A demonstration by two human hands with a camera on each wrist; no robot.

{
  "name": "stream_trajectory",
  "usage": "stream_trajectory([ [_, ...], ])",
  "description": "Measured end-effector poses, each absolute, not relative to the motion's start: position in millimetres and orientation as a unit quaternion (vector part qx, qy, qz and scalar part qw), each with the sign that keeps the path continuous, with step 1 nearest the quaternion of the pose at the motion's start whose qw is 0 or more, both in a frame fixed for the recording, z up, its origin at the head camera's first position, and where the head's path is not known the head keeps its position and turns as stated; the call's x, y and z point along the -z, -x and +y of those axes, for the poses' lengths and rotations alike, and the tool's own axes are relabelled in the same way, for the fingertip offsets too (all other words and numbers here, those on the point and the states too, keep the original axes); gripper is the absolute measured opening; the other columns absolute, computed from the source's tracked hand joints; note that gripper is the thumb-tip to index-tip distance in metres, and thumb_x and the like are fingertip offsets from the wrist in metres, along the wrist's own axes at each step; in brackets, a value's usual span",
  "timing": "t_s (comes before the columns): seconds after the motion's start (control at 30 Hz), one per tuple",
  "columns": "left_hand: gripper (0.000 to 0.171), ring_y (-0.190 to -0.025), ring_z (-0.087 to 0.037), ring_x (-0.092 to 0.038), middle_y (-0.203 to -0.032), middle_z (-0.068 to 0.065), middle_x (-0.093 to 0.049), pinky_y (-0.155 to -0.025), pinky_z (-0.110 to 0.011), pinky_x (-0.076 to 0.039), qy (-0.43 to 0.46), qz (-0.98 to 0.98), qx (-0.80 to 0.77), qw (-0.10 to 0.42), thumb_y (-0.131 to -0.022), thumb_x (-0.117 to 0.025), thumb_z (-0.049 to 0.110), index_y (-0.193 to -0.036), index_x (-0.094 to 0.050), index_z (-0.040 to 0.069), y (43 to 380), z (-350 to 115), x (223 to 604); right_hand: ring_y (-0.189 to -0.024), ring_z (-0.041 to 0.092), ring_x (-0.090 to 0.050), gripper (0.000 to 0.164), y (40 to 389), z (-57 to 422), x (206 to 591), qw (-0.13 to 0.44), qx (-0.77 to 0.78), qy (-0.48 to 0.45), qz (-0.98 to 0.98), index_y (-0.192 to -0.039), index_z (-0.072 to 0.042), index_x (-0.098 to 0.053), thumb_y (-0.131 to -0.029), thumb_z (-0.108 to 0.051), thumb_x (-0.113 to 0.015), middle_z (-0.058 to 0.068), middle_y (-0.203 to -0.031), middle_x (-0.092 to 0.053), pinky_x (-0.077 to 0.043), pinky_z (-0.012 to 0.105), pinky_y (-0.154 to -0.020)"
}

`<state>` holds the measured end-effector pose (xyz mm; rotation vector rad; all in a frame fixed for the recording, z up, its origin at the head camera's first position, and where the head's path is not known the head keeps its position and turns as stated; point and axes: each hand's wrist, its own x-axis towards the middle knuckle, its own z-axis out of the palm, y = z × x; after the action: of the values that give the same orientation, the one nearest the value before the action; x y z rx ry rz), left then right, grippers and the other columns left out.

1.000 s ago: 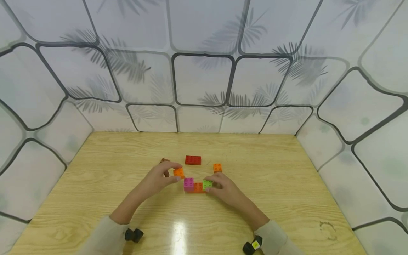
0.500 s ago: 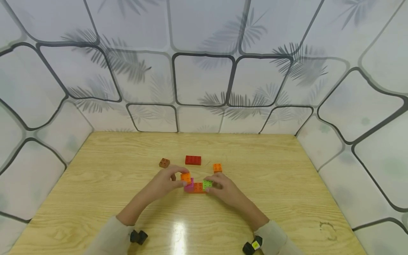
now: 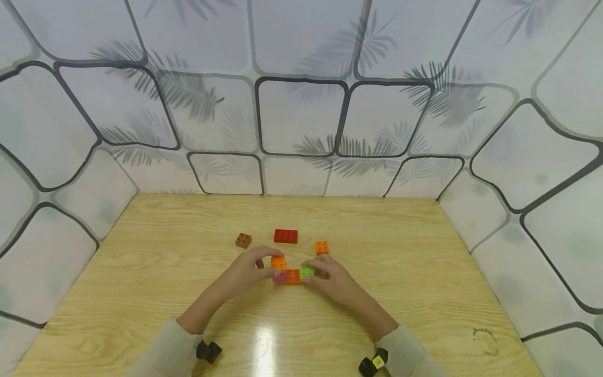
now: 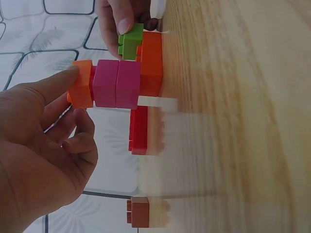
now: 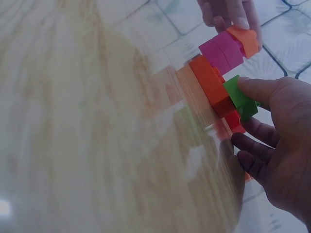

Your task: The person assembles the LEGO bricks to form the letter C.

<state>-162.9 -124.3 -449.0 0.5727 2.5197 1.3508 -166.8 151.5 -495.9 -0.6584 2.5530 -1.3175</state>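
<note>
My left hand point(image 3: 249, 269) pinches a small orange toy brick point(image 3: 278, 263) by its sides, on top of a stack of two pink bricks point(image 4: 116, 83). Pink studs show in a narrow gap beneath it, and in the right wrist view it sits slightly tilted. The pink stack stands on the left end of a long orange-red brick point(image 3: 293, 276) lying on the table. At that brick's other end is a green brick point(image 3: 306, 272), gripped between the thumb and fingers of my right hand point(image 3: 333, 280).
Behind the hands lie a red brick point(image 3: 286, 236), a brown brick point(image 3: 243, 240) and another orange brick point(image 3: 321, 247). The wooden table point(image 3: 400, 235) meets patterned wall panels point(image 3: 301, 115) at the back and sides.
My left hand has moved right with the orange brick, from beside the pink stack to on top of it. The brown brick is now uncovered. My right hand stays on the green brick.
</note>
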Motion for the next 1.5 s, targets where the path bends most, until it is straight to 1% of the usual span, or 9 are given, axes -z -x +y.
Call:
stream_trajectory([
  [0.1,0.042,-0.088,-0.019,-0.052,-0.133,-0.001,-0.062,-0.068,-0.030,-0.048,-0.193,0.859,-0.461,0.112,-0.095,-0.071,0.031,-0.133,-0.065,0.015,162,-125,450,-0.101,0.014,-0.053,0.040,167,151,497,0.095,0.445,0.221,0.863,-0.131,-0.022,-0.066,-0.095,-0.038,-0.070,-0.007,-0.115,-0.057,-0.047,0.035,-0.089],
  [0.3,0.043,-0.089,-0.018,-0.052,-0.134,0.003,-0.063,-0.070,-0.031,-0.048,-0.186,0.869,-0.445,0.107,-0.094,-0.072,0.036,-0.133,-0.066,0.021,162,-125,452,-0.101,0.014,-0.053,0.040,167,150,497,0.096,0.446,0.220,0.862,-0.132,-0.022,-0.066,-0.095,-0.038,-0.070,-0.007,-0.116,-0.058,-0.047,0.036,-0.089],
  [0.5,0.043,-0.086,-0.018,-0.052,-0.133,0.004,-0.063,-0.065,-0.033,-0.047,-0.172,0.876,-0.438,0.111,-0.092,-0.073,0.040,-0.133,-0.067,0.025,162,-123,454,-0.101,0.015,-0.053,0.041,166,151,495,0.098,0.445,0.220,0.863,-0.132,-0.021,-0.066,-0.095,-0.038,-0.070,-0.006,-0.115,-0.057,-0.046,0.035,-0.089],
  [0.7,0.044,-0.080,-0.017,-0.051,-0.132,0.004,-0.064,-0.062,-0.031,-0.046,-0.167,0.876,-0.439,0.105,-0.092,-0.072,0.042,-0.133,-0.067,0.026,163,-122,458,-0.100,0.014,-0.053,0.040,166,151,495,0.095,0.439,0.222,0.865,-0.132,-0.022,-0.066,-0.095,-0.038,-0.070,-0.007,-0.114,-0.057,-0.047,0.035,-0.089],
  [0.93,0.048,-0.073,-0.016,-0.051,-0.140,0.002,-0.058,-0.057,-0.028,-0.045,-0.157,0.859,-0.471,0.123,-0.094,-0.070,0.040,-0.139,-0.061,0.023,157,-122,460,-0.099,0.014,-0.053,0.040,167,151,498,0.091,0.438,0.226,0.865,-0.132,-0.023,-0.066,-0.095,-0.040,-0.069,-0.007,-0.113,-0.057,-0.047,0.033,-0.087],
  [1.1,0.048,-0.077,-0.019,-0.051,-0.141,-0.001,-0.057,-0.060,-0.028,-0.047,-0.169,0.842,-0.495,0.130,-0.096,-0.068,0.038,-0.140,-0.060,0.019,155,-124,461,-0.099,0.014,-0.053,0.041,167,151,499,0.091,0.439,0.234,0.863,-0.132,-0.022,-0.066,-0.095,-0.039,-0.070,-0.007,-0.112,-0.057,-0.047,0.031,-0.086],
  [1.2,0.050,-0.081,-0.020,-0.052,-0.139,0.001,-0.057,-0.061,-0.029,-0.048,-0.175,0.840,-0.495,0.134,-0.097,-0.066,0.042,-0.142,-0.058,0.020,157,-127,462,-0.098,0.014,-0.053,0.041,167,151,499,0.090,0.439,0.237,0.862,-0.132,-0.022,-0.066,-0.095,-0.040,-0.070,-0.008,-0.111,-0.057,-0.047,0.030,-0.086],
  [1.37,0.049,-0.085,-0.020,-0.053,-0.132,0.001,-0.062,-0.062,-0.029,-0.048,-0.175,0.849,-0.486,0.117,-0.099,-0.063,0.044,-0.141,-0.059,0.018,163,-138,462,-0.099,0.014,-0.053,0.042,168,152,499,0.088,0.437,0.239,0.863,-0.133,-0.022,-0.066,-0.095,-0.040,-0.069,-0.008,-0.113,-0.057,-0.047,0.030,-0.086],
  [1.5,0.046,-0.084,-0.022,-0.051,-0.131,-0.006,-0.063,-0.061,-0.028,-0.046,-0.165,0.852,-0.487,0.097,-0.100,-0.062,0.042,-0.138,-0.061,0.016,171,-151,465,-0.099,0.014,-0.053,0.042,168,152,500,0.090,0.437,0.239,0.862,-0.133,-0.022,-0.065,-0.095,-0.039,-0.069,-0.007,-0.114,-0.057,-0.048,0.029,-0.086],
])
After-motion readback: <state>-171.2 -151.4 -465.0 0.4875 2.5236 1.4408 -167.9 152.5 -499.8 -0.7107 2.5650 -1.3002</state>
